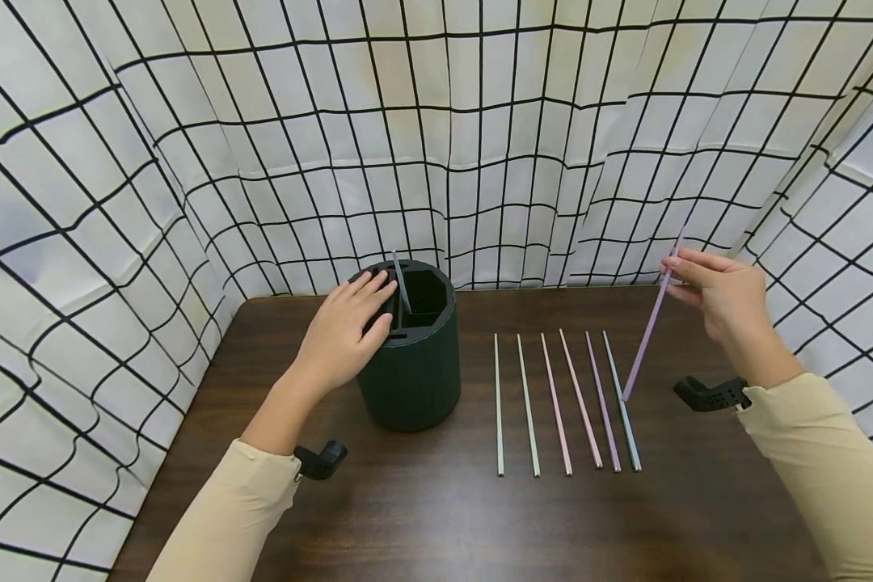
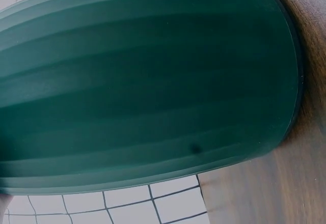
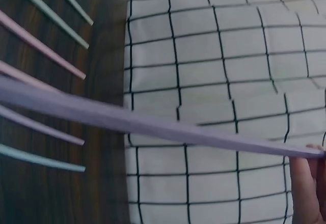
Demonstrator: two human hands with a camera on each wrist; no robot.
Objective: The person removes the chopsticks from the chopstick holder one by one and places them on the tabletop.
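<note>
My left hand (image 1: pixel 345 331) rests on top of a dark green utensil holder (image 1: pixel 411 384), its fingers stretched over the divided left part of the rim. A pale blue-grey chopstick (image 1: pixel 402 283) leans inside the holder, its top sticking out. On the right, my right hand (image 1: pixel 727 299) pinches a purple chopstick (image 1: pixel 647 335) near its upper end. That chopstick slants down to the left, its lower end overlapping a blue chopstick (image 1: pixel 622 404) in the head view. The ribbed holder wall (image 2: pixel 153 81) fills most of the left wrist view.
Several chopsticks lie side by side on the dark wooden table (image 1: pixel 422 517): two pale green (image 1: pixel 528 412), two pink (image 1: pixel 557 404), one purple (image 1: pixel 602 400) and the blue one. White cloth with a black grid (image 1: pixel 509 186) hangs behind the table and at both sides.
</note>
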